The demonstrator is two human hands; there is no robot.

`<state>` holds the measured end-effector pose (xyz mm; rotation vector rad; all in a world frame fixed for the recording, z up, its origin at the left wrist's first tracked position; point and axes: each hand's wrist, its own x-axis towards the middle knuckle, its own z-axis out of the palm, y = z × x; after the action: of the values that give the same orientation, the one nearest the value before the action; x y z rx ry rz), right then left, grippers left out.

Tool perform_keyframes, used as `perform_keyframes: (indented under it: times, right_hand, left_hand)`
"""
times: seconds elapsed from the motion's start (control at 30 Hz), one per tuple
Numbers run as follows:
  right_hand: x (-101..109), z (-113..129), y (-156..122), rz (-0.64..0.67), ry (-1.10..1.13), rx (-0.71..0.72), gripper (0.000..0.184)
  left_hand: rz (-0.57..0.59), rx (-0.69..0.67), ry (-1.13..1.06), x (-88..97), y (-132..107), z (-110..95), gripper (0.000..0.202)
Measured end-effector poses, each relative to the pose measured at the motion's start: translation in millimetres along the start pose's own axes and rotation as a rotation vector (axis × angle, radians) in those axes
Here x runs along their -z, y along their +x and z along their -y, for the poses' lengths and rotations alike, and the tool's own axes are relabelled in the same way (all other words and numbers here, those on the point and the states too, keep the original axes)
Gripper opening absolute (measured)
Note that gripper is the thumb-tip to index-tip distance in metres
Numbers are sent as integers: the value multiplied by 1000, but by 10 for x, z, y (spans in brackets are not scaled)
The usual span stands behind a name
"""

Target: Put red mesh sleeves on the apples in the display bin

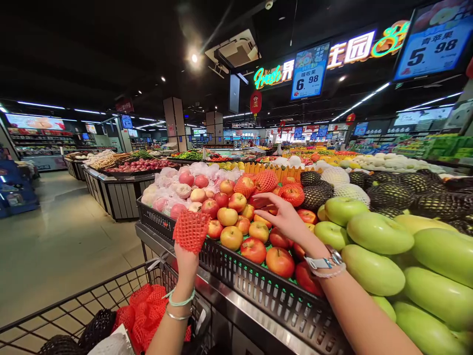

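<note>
My left hand is raised beside the fruit stand, closed on a red foam net sleeve that hides most of its fingers. My right hand reaches over a pile of red and yellow apples, fingers stretched out, touching a red apple near the middle of the pile. A watch and bracelet sit on the right wrist, two bangles on the left. The apples lie in a black slotted crate.
Large green apples fill the right side. Netted fruit and dark netted fruit lie behind. A wire shopping cart below holds red nets and black nets. More produce stands stand left, with an open floor aisle.
</note>
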<state>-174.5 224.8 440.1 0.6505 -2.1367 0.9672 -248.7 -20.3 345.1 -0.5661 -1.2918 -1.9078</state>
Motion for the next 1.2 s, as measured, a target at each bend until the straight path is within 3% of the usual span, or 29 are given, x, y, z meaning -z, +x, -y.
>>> perform_keyframes:
  times: [0.1,0.2,0.3,0.4,0.5,0.7,0.83,0.93,1.07,1.2]
  right_hand:
    - [-16,-98,64,10,-268,89,22]
    - [-159,-194,243,176,-685,124,43]
    - [-374,-297,515,270,-957,108,66]
    - [-560,-402,750,327,-1020,123,68]
    - [-642,-469,860,373,-1062,148,65]
    - [-429,-418,742,375,-1086,225,52]
    - [-145,-343,417,188,-928,137,57]
    - [9,-293,151,86,-673,66,59]
    - [27,-215,-17,18,-389,23,62]
    - [-79,-147,-10,46,-357,17,60]
  left_hand:
    - [-57,-78,94,140,168,-46,71]
    - [-19,-12,156,171,231,-131,67]
    - [149,102,122,135,229,-143,68]
    - [321,161,74,85,214,-79,67]
    - [395,223,-1,53,208,8,64]
    - [415,280,-97,-63,143,112,58]
    - [437,340,-133,-202,31,174,69]
    - [467,330,-144,-254,-30,221,75]
    - [511,281,-65,-240,-33,227,79]
    - [532,232,18,-222,-4,190,71]
